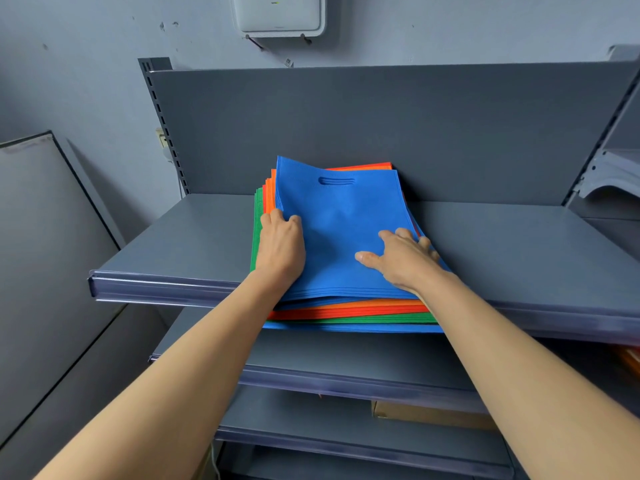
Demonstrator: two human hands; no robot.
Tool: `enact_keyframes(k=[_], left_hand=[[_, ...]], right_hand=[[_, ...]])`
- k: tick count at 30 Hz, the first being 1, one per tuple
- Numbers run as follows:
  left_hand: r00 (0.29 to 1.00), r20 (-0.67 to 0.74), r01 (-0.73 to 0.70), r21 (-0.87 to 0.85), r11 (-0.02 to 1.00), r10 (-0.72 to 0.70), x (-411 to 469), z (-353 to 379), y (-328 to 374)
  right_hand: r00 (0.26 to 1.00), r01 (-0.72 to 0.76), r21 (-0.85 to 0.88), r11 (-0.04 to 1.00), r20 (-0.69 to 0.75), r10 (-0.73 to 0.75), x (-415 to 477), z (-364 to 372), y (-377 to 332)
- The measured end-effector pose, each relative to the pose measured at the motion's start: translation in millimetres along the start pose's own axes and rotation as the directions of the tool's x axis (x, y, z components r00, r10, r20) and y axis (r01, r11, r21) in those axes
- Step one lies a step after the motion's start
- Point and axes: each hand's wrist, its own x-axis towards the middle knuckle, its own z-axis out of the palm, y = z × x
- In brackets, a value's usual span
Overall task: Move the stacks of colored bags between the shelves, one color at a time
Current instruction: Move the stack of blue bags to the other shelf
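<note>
One pile of bags [346, 258] on the top shelf [173, 244], pushed against the back panel [381, 126], front edge overhanging. Five colour layers at the front: top blue bags [339, 209], then orange [346, 304], red [346, 311], green [363, 320], blue again [346, 328]. Two hands: left hand [280, 247] curled round the left edge of the top blue bags; right hand [401, 261] on top, thumb spread, fingertips bent at the right edge, gripping or only pressing impossible to tell. Below, two more shelves, second [346, 355] and third [294, 410], with one cardboard box [433, 415] on the third. Behind, grey wall [86, 64] with one white unit [280, 12] mounted high
</note>
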Motion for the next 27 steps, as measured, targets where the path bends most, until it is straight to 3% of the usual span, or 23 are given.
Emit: enact_keyframes(k=[14,22,27], left_hand=[[0.999,0.045,0.014,-0.063,0.998,-0.011,0.3,-5.6,0.1],[0.997,0.042,-0.064,0.001,0.998,0.064,2.2,-4.3,1.5],[0.999,0.054,-0.006,0.02,1.0,0.005,4.2,-2.8,-0.7]], right_hand=[[1.0,0.006,0.004,1.0,0.003,-0.006,-0.7,0.3,0.4],[1.0,-0.005,0.021,1.0,0.006,0.005,1.4,1.8,1.5],[1.0,-0.004,0.008,1.0,0.015,0.004,0.2,-0.8,-0.4]])
